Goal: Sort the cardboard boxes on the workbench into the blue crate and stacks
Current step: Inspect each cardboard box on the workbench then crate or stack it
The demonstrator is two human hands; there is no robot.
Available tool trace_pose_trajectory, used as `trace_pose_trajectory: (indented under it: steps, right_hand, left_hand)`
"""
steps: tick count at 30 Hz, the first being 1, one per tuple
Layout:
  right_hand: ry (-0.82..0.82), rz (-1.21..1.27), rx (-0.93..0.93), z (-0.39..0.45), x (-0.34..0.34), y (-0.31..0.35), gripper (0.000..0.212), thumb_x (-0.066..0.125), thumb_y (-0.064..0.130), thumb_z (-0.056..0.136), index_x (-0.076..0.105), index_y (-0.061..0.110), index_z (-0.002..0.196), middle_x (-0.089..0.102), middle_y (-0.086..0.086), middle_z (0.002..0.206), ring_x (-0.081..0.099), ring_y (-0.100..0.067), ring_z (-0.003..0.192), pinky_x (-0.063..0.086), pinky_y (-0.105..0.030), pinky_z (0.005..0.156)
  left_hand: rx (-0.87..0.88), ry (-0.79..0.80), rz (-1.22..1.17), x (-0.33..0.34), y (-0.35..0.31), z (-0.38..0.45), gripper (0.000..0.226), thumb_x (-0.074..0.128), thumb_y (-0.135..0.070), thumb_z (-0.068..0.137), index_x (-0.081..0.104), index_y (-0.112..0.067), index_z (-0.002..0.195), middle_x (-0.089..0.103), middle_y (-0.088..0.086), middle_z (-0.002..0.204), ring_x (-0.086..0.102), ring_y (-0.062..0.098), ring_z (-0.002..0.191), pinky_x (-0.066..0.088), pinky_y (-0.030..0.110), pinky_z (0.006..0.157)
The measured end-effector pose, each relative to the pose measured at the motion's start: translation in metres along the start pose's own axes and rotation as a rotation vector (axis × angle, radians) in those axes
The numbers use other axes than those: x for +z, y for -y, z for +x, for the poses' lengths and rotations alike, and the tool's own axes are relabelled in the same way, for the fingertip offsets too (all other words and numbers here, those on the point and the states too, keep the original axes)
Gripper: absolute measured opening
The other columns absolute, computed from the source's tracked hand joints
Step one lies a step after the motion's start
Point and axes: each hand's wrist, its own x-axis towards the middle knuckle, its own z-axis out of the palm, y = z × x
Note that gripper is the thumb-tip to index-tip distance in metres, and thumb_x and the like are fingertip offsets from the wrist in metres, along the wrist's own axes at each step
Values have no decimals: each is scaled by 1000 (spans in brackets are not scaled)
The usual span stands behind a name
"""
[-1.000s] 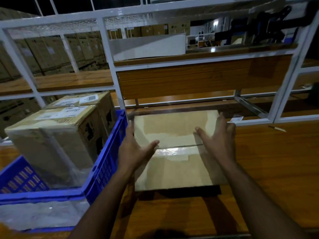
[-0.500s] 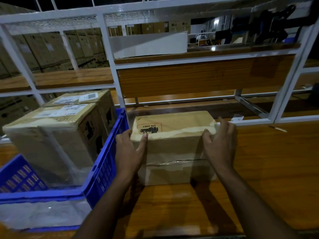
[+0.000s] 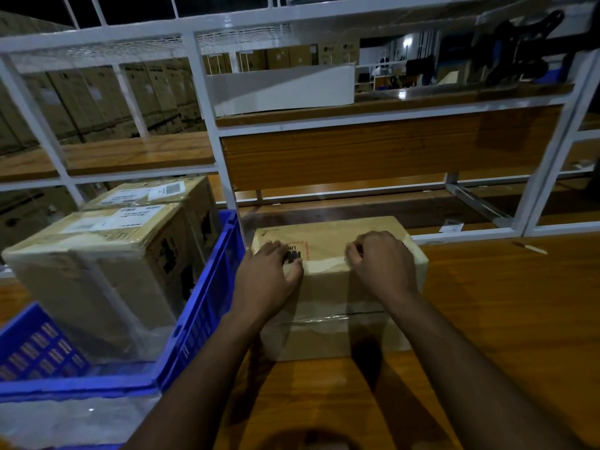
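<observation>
Your left hand (image 3: 271, 274) covers part of the printed mark on the box (image 3: 337, 287). The blue crate (image 3: 198, 306) runs off the left edge. Labels on the crated boxes (image 3: 107, 254) are too blurred to read.

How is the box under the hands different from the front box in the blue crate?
The bench box sits on the wooden bench; the crate box stands inside the blue crate. The bench box shows a red-bordered mark on top; the crate box carries white labels. The left hand and right hand touch the bench box; nothing touches the crate box. Both are brown, taped cardboard.
</observation>
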Motion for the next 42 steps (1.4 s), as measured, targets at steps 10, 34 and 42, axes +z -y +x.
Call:
trace_pose_trajectory:
  steps: [10, 34, 42]
  right_hand:
    - [328, 80, -222, 27, 15, 26, 23, 49, 33, 93, 69, 26, 103, 67, 0, 101, 59, -21, 95, 47, -35, 76]
    - [459, -135, 72, 53, 17, -16, 75, 34, 66, 97, 32, 17, 153, 20, -3, 165, 15, -23, 152, 6, -52, 123]
    - [415, -108, 159, 36, 3, -15, 89, 36, 75, 91, 15, 22, 159, 5, -8, 168, -1, -33, 153, 9, -61, 118]
  left_hand:
    - [184, 373, 4, 4, -25, 42, 53, 26, -36, 110, 20, -18, 160, 14, 3, 169, 10, 14, 155, 6, 38, 126]
    - [2, 301, 64, 7, 12, 53, 68, 30, -57, 103, 18, -23, 161, 7, 1, 170, -1, 16, 156, -2, 51, 124]
    - [-269, 189, -66, 7, 9, 38, 87, 42, -74, 92, 17, -27, 160, 1, 3, 170, 14, 32, 154, 31, 57, 114]
